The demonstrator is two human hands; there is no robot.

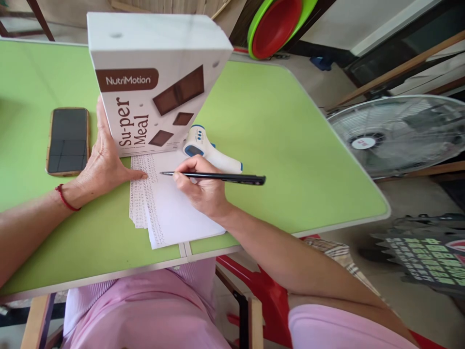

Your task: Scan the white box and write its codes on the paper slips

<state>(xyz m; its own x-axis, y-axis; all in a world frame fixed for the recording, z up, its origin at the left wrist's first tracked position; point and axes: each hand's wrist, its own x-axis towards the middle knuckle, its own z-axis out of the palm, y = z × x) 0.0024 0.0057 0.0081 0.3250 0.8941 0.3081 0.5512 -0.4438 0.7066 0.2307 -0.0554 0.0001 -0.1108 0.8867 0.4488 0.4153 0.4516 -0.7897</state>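
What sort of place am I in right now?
Possibly a home's dining or living area, though a small shop can't be ruled out. The signs are the green-topped table, the electric fan beside it and the red plastic chair.

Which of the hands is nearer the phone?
Left. The left hand is just right of the phone, at the box; the right hand, with the pen, is farther right, over the paper.

A thin red cord bracelet (66,198) circles the wrist (74,194) just behind the left hand (107,162). Farther back from the right hand (205,190), a short pink sleeve (334,327) ends in a banded hem (301,312). Behind both hands, a pink top (145,310) adjoins paler ribbed fabric (85,295).
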